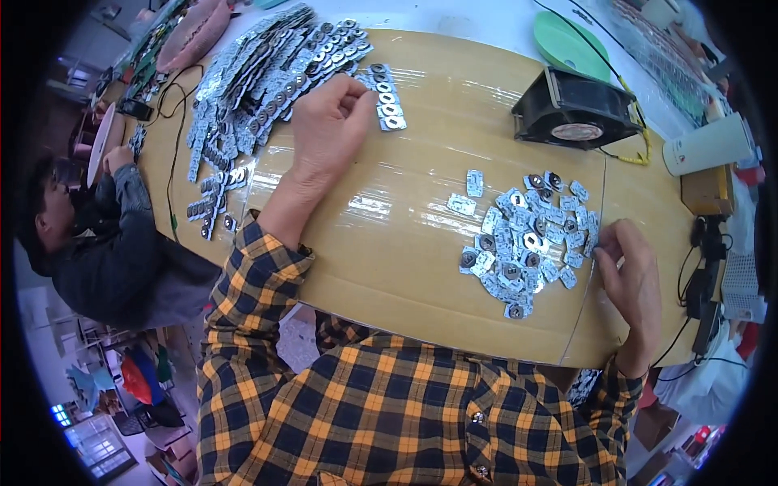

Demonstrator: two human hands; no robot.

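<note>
My left hand [328,125] is closed, thumb against curled fingers, at the left edge of a short strip of small circuit boards [389,101] with round metal parts. Whether the fingertips grip that strip is hidden. Behind and left of this hand lies a big heap of similar board strips [263,69]. On the right, my right hand [634,271] rests on the cardboard with its fingers bent in toward the thumb, beside a loose pile of separated small boards [527,235]. Its fingertips touch or nearly touch the pile's right edge; what they hold, if anything, I cannot make out.
A black box fan [575,109] stands at the back right, before a green plate [571,44]. Right of it are a white cup [709,150] and cables. Shorter strips [215,198] lie at the left edge. Another person [97,235] sits at the left.
</note>
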